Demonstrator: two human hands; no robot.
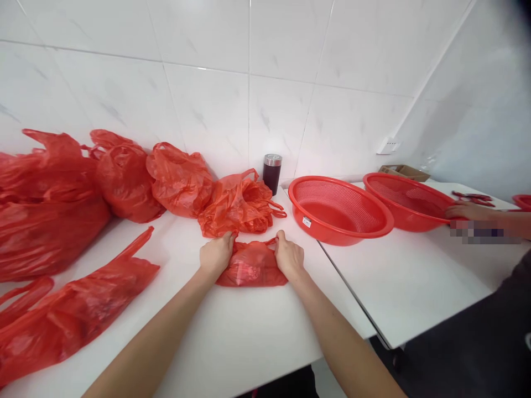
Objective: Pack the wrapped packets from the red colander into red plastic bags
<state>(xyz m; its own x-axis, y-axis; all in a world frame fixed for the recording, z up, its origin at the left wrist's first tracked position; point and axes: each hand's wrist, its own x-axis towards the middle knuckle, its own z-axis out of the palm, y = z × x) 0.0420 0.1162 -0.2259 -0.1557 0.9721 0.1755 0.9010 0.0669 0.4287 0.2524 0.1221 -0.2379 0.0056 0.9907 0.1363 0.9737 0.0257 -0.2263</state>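
Note:
A small red plastic bag (253, 268) with something inside lies on the white table (240, 342), near the middle of the view. My left hand (217, 254) is closed on the bag's left handle. On the other side, my right hand (289, 254) pinches the right handle. The bag's handles are spread apart between both hands, and its bottom rests on the table. Just behind it sits a crumpled red bag (238, 204).
More filled red bags (182, 179) line the wall to the left. A dark tumbler (272, 174) stands behind. Red baskets (340, 235) (409, 215) sit at right, where another person's hand (468, 211) touches one. Scissors (473, 197) lie beyond.

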